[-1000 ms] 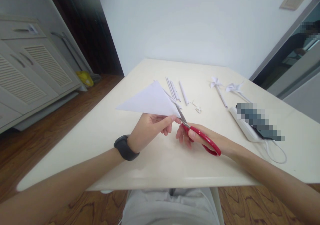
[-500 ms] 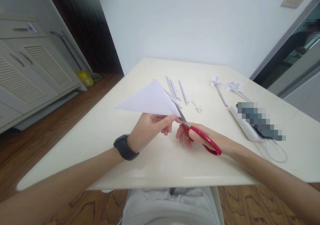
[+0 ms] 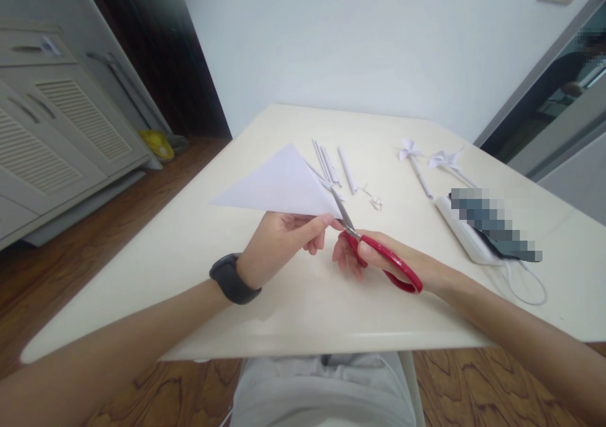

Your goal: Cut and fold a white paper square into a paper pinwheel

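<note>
A white sheet of paper, triangular in outline, is pinched along its lower edge by my left hand, thumb on top near the right corner. My right hand grips a pair of red-handled scissors. The metal blades point up and to the left, at the paper's right corner. One blade lies in view along the right edge; the other is mostly hidden by the paper and my left fingers. Behind the paper lie several thin rolled paper tubes, and a thicker paper tube rests beside them.
Two paper pinwheels on paper sticks lie at the right of the cream table. In front of them is a white block with a cable, a blurred-out dark item on top. Small white scraps lie near the tubes. A person shows at far right.
The scissors' upper blade now stands slightly farther from the paper's right edge. Both hands keep their grips; the whole view has shifted a little.
</note>
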`<state>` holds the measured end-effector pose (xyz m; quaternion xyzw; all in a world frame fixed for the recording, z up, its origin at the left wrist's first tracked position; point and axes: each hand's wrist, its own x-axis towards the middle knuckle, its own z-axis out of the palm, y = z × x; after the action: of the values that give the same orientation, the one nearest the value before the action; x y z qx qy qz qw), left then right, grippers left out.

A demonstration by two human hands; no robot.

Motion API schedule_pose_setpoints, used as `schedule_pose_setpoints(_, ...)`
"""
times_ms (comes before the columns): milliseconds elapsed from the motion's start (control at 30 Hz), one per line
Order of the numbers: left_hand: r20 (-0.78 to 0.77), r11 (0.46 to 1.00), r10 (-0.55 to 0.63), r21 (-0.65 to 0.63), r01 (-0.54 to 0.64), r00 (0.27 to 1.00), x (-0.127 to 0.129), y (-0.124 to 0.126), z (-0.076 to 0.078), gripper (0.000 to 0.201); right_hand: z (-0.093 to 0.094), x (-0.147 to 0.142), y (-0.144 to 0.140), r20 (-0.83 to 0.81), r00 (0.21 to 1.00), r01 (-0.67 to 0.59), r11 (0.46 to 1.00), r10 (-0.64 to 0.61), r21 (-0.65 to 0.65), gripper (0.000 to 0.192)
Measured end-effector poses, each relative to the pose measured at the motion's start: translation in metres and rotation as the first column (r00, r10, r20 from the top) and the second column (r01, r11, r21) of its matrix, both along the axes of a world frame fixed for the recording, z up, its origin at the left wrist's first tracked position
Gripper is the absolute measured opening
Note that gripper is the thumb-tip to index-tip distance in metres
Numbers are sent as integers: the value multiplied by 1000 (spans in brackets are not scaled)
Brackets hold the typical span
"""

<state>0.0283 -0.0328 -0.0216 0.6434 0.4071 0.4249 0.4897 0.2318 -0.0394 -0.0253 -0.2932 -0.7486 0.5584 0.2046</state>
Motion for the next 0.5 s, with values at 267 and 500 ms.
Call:
schedule_pose_setpoints(267,44,997,-42,-60,44,998,-3,0,0,20,2,-1,-4,-7,1000,-15,995,14,-94,43)
schedule_pose_setpoints(500,73,974,-34,-219,49,997,-3,-2,7,19,5,-3,-8,0,1000,-10,973,10,-229,46)
